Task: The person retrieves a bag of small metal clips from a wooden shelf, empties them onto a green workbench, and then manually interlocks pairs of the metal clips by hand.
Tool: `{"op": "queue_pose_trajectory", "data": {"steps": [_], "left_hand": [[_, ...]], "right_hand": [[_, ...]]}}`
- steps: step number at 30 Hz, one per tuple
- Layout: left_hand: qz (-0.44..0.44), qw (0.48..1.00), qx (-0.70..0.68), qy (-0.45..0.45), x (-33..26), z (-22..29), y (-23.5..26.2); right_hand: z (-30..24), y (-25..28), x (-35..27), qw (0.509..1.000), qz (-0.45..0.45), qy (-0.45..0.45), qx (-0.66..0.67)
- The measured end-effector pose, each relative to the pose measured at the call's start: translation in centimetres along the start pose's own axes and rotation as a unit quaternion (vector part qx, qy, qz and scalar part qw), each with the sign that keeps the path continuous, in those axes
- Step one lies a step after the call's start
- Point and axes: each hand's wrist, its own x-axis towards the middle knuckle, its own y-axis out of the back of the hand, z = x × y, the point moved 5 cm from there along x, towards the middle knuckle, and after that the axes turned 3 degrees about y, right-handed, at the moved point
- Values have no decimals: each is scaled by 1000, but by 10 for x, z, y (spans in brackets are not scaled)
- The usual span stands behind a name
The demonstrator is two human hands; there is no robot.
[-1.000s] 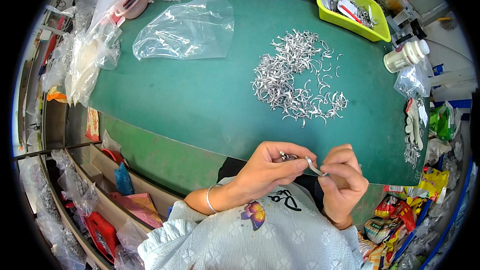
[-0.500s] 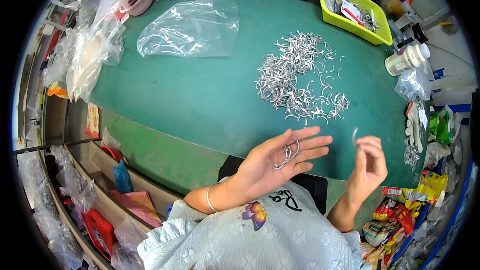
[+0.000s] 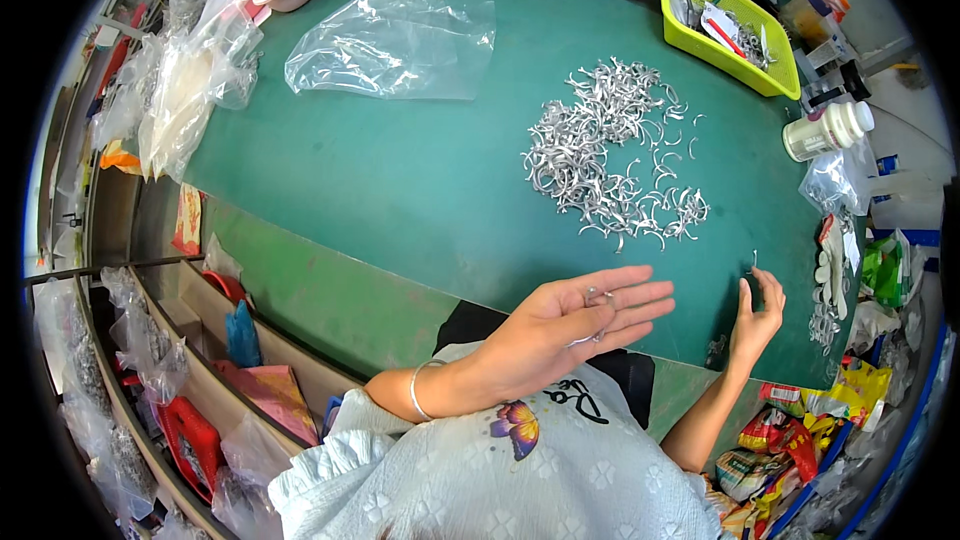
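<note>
Lower centre, I'm holding the left hand [image 3: 555, 330] fingers-straight, thumb folding over some pieces [image 3: 597, 296]. Lower right, the right hand [image 3: 756, 305] is curling loosely; whether it's gripping the sliver [image 3: 755, 258] at its fingertips, I can't tell. The pile [image 3: 590, 155] is lying right of upper centre.

My curved pieces [image 3: 580, 155]: shiny metal. Bag [image 3: 400, 45]: glossy, see-through plastic. Tabletop [image 3: 400, 180]: smooth, low sheen. My bracelet [image 3: 413, 392]: polished metal. My top [image 3: 430, 475]: matt, embossed cloth.
</note>
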Motion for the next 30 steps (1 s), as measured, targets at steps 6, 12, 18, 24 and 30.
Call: {"op": "queue_pose_trajectory", "data": {"steps": [6,12,18,24,30], "left_hand": [[-9,999,26,34,1,-8,0],[0,996,64,55,1,-8,-3],[-23,997,-36,62,3,-7,-2],[-78,981,-163,71,6,-7,-5],[-49,980,-174,86,4,-7,-10]], "right_hand": [[-146,25,0,929,-118,130,327],[-185,6,-1,882,-230,183,369],[-170,4,-5,866,-206,66,451],[-170,24,-8,924,-25,169,342],[-178,38,-20,924,58,275,260]]}}
